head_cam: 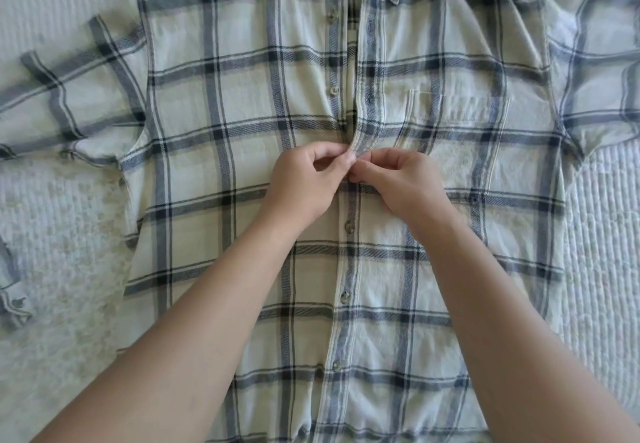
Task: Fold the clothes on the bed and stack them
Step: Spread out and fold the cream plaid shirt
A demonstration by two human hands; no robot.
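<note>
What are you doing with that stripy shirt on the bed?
A person is doing up a plaid button-up shirt that lies flat, front up, on a white quilted bedspread. The left hand and right hand meet at the middle of the button placket, pinching its edges together. The buttons below look fastened; above the hands the front is still open. No folding has begun yet.

A pale plaid shirt [221, 151] with dark blue-grey checks lies face-up and flat on the bed [52, 234], collar at the far edge, sleeves spread sideways, lower buttons fastened, upper placket open, chest pocket showing.
</note>
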